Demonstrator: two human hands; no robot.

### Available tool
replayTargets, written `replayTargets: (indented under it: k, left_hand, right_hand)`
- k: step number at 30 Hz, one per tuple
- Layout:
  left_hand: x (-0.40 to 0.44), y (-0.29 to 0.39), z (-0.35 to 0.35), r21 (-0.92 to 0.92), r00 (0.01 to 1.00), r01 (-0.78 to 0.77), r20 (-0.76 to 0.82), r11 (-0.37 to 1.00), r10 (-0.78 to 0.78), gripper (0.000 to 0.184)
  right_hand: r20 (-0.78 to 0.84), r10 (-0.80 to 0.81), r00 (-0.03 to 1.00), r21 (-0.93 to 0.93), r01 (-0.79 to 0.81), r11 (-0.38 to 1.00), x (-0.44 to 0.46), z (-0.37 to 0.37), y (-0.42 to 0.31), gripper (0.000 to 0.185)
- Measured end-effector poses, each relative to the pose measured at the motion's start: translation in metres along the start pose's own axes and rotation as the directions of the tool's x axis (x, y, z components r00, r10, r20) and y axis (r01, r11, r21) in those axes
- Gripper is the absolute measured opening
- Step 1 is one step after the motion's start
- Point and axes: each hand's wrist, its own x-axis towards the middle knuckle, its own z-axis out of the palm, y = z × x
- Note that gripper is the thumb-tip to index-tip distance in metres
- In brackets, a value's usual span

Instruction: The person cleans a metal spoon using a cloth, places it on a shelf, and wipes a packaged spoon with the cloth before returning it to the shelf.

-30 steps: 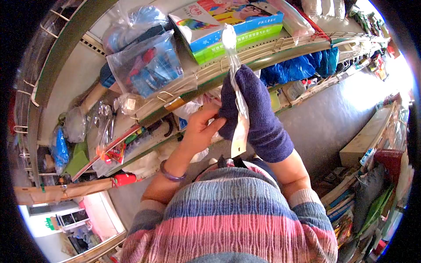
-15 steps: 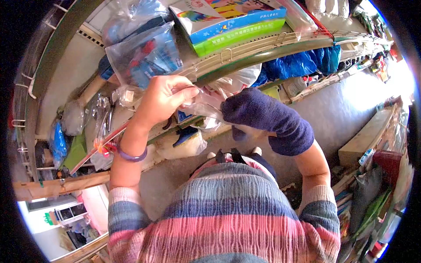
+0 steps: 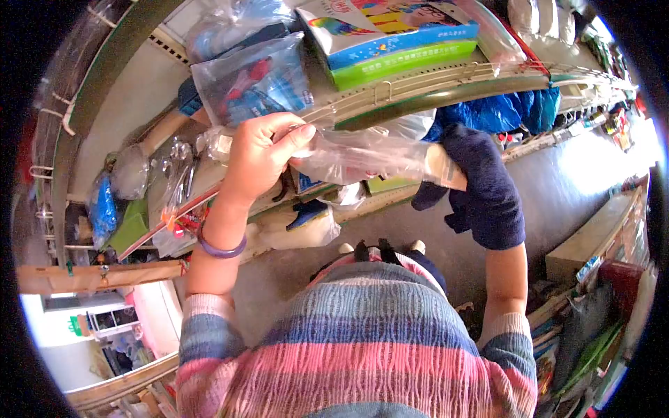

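My left hand point(image 3: 268, 150) pinches one end of a clear plastic bag point(image 3: 362, 157) between thumb and fingers. A purple bangle circles that wrist. The bag stretches sideways toward my right hand, and a tan piece point(image 3: 442, 169) shows at its far end. Navy cloth point(image 3: 488, 188), like a sock or a glove, covers my right hand point(image 3: 484, 177) down to the wrist. The bag's far end touches this cloth, and dark flaps hang below it. The cloth hides the fingers, so their grip is unclear.
Blue and green boxes point(image 3: 397, 56) lie on the upper shelf beside a bagged blue-and-red item point(image 3: 258, 83). Blue plastic bags point(image 3: 498, 111) are on the shelf below. A shelf rim point(image 3: 390, 108) runs just behind my hands. More goods point(image 3: 592, 313) stand at right.
My right hand has moved right and turned more upright, away from the left. The plastic bag now spans a wider gap, with its tan end showing. The view has shifted slightly.
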Motion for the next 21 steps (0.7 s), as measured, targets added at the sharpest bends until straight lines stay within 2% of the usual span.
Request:
replayTargets:
  k: [1,2,3,4,5,7,9,11,14,16,18,20,21]
  left_hand:
    - [-0.001,0.002,0.001,-0.008,0.997,0.017,-0.07,1.0,-0.018,0.014]
    - [-0.003,0.006,0.004,-0.019,0.99,0.032,-0.138,0.999,-0.034,0.015]
    - [-0.005,0.009,0.007,-0.034,0.978,0.043,-0.202,0.998,-0.049,0.016]
    - [-0.007,0.006,0.011,0.017,0.961,-0.094,-0.258,0.995,0.095,0.015]
    - [-0.009,0.003,0.016,0.083,0.921,-0.222,-0.308,0.971,0.237,0.013]
    - [-0.007,-0.002,0.03,0.065,0.882,-0.274,-0.38,0.959,0.278,0.01]
    - [-0.009,-0.006,0.051,0.077,0.856,-0.311,-0.411,0.947,0.314,0.009]
    - [-0.017,-0.007,0.074,0.081,0.855,-0.311,-0.41,0.947,0.316,0.007]
    - [-0.03,-0.003,0.101,0.058,0.911,-0.229,-0.338,0.972,0.235,0.006]
    - [-0.033,0.0,0.103,-0.039,0.944,-0.196,-0.279,0.98,0.177,0.004]
    - [-0.034,0.001,0.097,-0.055,0.964,-0.17,-0.217,0.984,0.154,0.005]
    - [-0.034,-0.001,0.091,-0.021,0.97,-0.165,-0.186,0.986,0.158,0.007]
    - [-0.035,-0.002,0.09,-0.004,0.966,-0.169,-0.199,0.986,0.164,0.008]
  right_hand:
    - [0.045,-0.251,0.967,-0.45,0.244,0.859,0.005,-0.01,0.008,0.033]
    - [0.088,-0.486,0.87,-0.806,0.348,0.478,0.01,-0.018,0.012,0.033]
    - [0.046,-0.453,0.89,-0.821,0.292,0.491,0.009,-0.019,0.019,0.036]
    - [0.004,-0.418,0.909,-0.833,0.234,0.501,0.008,-0.017,0.023,0.039]
    - [0.037,-0.415,0.909,-0.863,0.239,0.446,0.009,-0.007,0.03,0.032]
    - [0.102,-0.408,0.907,-0.91,0.251,0.33,0.013,0.011,0.045,0.017]
    - [0.167,-0.597,0.785,-0.731,0.505,0.458,0.015,0.051,0.027,0.014]
    - [0.24,-0.549,0.801,-0.802,0.482,0.352,0.018,0.06,0.033,0.024]
    - [0.253,-0.503,0.827,-0.819,0.46,0.344,0.013,0.07,0.015,0.028]
    - [0.288,-0.494,0.821,-0.806,0.486,0.338,0.013,0.064,0.01,0.03]
    - [0.287,-0.566,0.773,-0.81,0.511,0.288,0.017,0.062,0.022,0.026]
    - [0.228,-0.509,0.83,-0.693,0.506,0.514,0.018,0.06,0.027,0.024]
    - [0.192,-0.396,0.898,-0.53,0.434,0.728,0.017,0.054,0.026,0.025]
